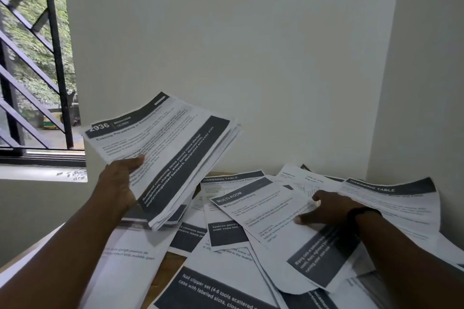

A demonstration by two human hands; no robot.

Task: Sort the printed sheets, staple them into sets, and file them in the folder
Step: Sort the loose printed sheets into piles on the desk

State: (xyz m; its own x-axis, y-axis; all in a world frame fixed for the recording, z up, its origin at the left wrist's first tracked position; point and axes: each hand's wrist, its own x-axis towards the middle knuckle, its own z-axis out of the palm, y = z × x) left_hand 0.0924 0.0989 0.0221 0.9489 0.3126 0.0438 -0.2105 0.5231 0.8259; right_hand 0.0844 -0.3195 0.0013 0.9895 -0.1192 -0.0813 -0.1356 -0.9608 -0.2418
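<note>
My left hand (120,183) grips a thick stack of printed sheets (165,155) and holds it raised above the table; the top page reads "2936 Bedroom". My right hand (326,209) lies on a loose sheet headed "Multi-Room" (271,216), thumb and fingers pinching its right edge. Many more printed sheets (226,283) lie scattered and overlapping over the wooden table (168,268). No stapler or folder shows in view.
White walls meet in a corner right behind the table. A window with a black grille (32,70) is at the left, with a sill below it. A dark band sits on my right wrist (361,212). Sheets headed "Dressing Table" (391,198) lean against the right wall.
</note>
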